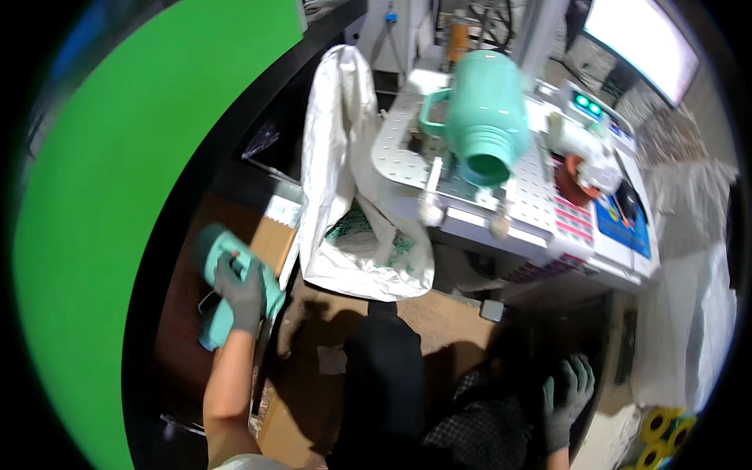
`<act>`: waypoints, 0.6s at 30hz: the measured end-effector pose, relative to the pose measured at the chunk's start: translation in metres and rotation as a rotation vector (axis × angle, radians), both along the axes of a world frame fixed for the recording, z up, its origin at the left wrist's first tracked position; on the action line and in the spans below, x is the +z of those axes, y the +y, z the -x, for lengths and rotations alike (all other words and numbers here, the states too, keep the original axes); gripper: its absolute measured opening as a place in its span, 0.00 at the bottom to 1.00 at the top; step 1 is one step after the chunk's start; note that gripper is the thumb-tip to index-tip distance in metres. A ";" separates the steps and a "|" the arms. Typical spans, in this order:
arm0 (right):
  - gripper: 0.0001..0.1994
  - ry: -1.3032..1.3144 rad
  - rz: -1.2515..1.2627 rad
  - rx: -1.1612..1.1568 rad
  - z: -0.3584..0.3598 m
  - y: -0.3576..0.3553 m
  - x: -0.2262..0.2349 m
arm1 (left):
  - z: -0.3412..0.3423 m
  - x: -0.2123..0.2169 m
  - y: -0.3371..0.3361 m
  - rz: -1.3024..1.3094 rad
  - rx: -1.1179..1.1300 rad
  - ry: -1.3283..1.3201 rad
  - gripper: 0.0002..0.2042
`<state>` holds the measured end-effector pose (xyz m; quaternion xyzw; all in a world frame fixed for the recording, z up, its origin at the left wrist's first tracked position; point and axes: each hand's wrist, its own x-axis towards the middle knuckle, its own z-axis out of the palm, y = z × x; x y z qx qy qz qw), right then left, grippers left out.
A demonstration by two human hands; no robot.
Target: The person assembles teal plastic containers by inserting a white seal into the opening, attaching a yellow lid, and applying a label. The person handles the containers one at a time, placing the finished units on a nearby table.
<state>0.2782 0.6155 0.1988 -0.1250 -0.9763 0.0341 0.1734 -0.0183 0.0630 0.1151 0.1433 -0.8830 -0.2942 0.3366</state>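
At the left, my left hand [240, 291], in a grey glove, is closed over a mint-green jug [223, 249] lying tilted in a dark bin. More mint-green plastic [222, 317] shows beside and beneath the hand; whether it belongs to the same jug I cannot tell. My right hand [569, 395], also gloved, hangs at the lower right with its fingers apart and nothing in it. Ahead, another mint-green jug [490, 94] with a side handle lies on a perforated metal plate [399, 149], its open mouth toward me.
A white sack [333, 157] with green shavings stands between bin and worktable. Cardboard [274, 243] leans by the bin. On the table are a brown tape roll [573, 184] and a box with lit green digits [587, 104]. A screen [644, 47] stands behind; yellow rolls [656, 424] lie lower right.
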 end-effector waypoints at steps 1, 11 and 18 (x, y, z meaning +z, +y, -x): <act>0.22 0.062 0.044 0.015 -0.001 -0.001 0.001 | -0.029 0.014 0.008 0.065 -0.100 0.034 0.24; 0.33 0.028 2.263 0.161 -0.022 -0.119 0.023 | -0.225 0.196 0.210 -0.543 -1.172 -0.158 0.26; 0.41 -0.486 2.519 -0.178 -0.130 -0.071 0.046 | -0.232 0.107 0.291 -0.433 -1.571 -0.443 0.33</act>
